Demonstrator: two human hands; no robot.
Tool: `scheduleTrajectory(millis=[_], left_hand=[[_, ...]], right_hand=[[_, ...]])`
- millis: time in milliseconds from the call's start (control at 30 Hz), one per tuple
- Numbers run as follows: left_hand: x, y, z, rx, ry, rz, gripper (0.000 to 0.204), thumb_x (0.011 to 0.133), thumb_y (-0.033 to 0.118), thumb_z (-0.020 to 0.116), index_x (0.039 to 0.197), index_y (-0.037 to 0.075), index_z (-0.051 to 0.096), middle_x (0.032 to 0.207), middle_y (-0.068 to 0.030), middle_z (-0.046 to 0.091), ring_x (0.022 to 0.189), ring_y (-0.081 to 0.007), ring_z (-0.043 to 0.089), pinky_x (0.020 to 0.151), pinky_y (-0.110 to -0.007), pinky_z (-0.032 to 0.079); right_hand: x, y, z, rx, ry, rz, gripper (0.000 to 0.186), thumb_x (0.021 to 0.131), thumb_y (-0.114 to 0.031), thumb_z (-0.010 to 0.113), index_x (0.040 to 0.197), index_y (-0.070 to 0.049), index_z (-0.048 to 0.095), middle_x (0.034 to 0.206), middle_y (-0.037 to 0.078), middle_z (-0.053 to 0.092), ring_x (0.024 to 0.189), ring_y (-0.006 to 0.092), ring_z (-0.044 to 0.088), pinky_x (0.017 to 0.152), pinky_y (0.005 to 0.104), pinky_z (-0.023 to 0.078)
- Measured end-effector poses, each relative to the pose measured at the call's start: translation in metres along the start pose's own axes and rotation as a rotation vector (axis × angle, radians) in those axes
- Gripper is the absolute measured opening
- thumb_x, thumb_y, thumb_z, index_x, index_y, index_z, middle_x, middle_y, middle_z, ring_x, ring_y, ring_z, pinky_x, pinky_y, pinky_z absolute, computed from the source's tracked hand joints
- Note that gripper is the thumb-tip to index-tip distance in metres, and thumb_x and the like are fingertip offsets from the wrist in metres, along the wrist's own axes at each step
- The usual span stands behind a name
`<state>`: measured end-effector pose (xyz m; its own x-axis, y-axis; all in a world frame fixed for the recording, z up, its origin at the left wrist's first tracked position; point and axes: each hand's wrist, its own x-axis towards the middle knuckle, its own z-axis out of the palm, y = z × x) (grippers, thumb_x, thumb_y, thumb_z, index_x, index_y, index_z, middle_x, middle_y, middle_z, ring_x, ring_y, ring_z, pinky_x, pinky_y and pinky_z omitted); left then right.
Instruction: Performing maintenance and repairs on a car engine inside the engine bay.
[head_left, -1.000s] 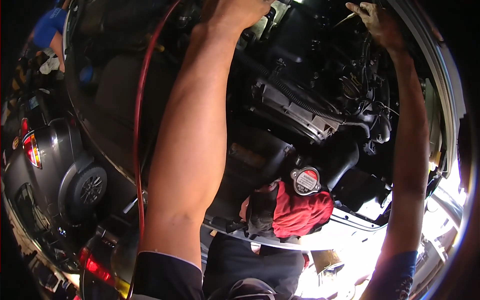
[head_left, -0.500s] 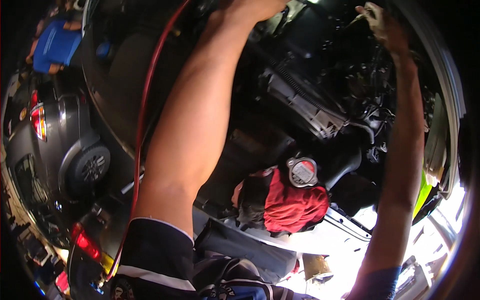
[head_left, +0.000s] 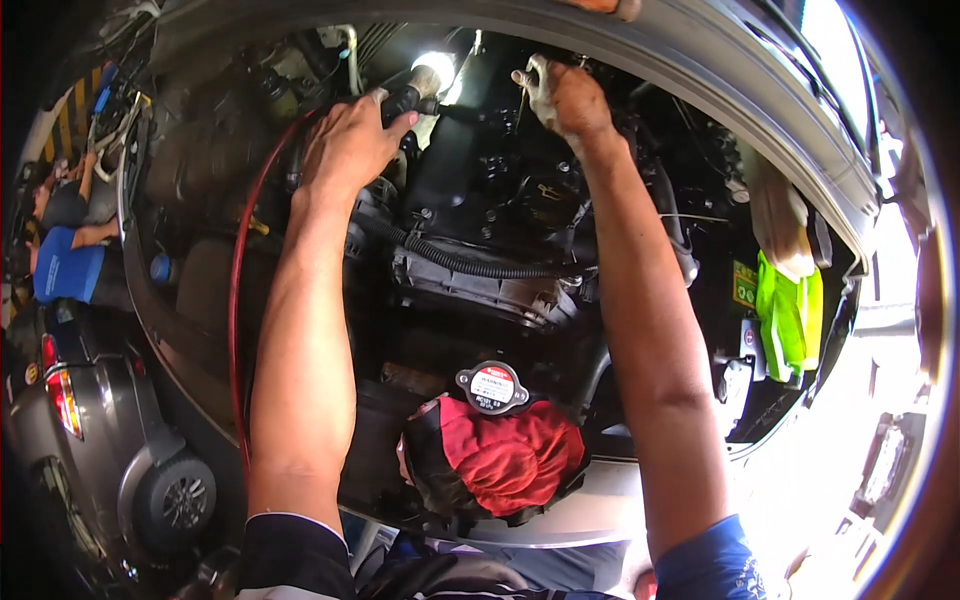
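Both my arms reach over a car's engine bay. My left hand (head_left: 350, 145) is closed around a flashlight (head_left: 402, 100) whose lit head (head_left: 434, 70) glares white beside the dark engine cover (head_left: 455, 185). Over the far side of that cover, my right hand (head_left: 570, 98) is closed, with a whitish, crumpled, cloth-like thing (head_left: 541, 90) at its fingers. A thin strand or rod hangs there, too small to make out. Nearer me, a metal radiator cap (head_left: 492, 387) sits at the edge of a bunched red and black cloth (head_left: 515, 455).
A red hose (head_left: 240, 270) runs along my left forearm. Ribbed black tubing (head_left: 450, 262) crosses the engine. A bright green cloth-like item (head_left: 790, 315) hangs at the right. Along the far edge stretches a grey body panel (head_left: 730, 85). A dark car (head_left: 80, 400) and a person in blue (head_left: 68, 265) are at left.
The view has swung, so the engine bay and both hands appear lower and farther left. The flashlight in my left hand now shows clearly. My right hand stays closed.
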<state>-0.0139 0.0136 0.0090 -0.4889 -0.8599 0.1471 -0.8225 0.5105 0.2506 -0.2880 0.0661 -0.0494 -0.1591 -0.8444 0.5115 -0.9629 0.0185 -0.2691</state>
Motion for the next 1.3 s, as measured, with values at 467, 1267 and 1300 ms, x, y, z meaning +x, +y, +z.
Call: scheduleTrajectory(millis=[467,1267,1300], left_hand=[[-0.013,0.020,0.000,-0.173,0.176,0.228,0.044,0.093,0.039,0.065,0.118,0.002,0.065,0.114,-0.0223,0.067,0.112,-0.0396,0.061,0.096,-0.047,0.049],[0.114,0.088,0.099,-0.985,0.088,0.352,0.017,0.090,0.005,0.070,0.105,-0.002,0.068,0.088,-0.0100,0.072,0.076,-0.0160,0.069,0.064,-0.029,0.056],[0.115,0.087,0.096,-1.012,0.053,0.358,0.017,0.091,0.004,0.069,0.106,-0.002,0.067,0.088,-0.0099,0.072,0.077,-0.0161,0.069,0.065,-0.029,0.057]], right_hand=[[0.007,0.011,0.010,0.246,-0.109,0.189,0.032,0.097,-0.023,0.063,0.122,-0.003,0.065,0.102,0.012,0.074,0.086,0.0187,0.072,0.068,0.0318,0.055],[0.006,0.007,-0.026,0.667,-0.218,0.191,0.027,0.096,-0.018,0.059,0.112,0.002,0.066,0.098,0.011,0.070,0.086,0.0204,0.067,0.073,0.0333,0.059],[0.007,0.006,-0.026,0.658,-0.251,0.200,0.027,0.097,-0.019,0.059,0.112,0.002,0.066,0.097,0.011,0.070,0.085,0.0202,0.067,0.074,0.0334,0.059]])
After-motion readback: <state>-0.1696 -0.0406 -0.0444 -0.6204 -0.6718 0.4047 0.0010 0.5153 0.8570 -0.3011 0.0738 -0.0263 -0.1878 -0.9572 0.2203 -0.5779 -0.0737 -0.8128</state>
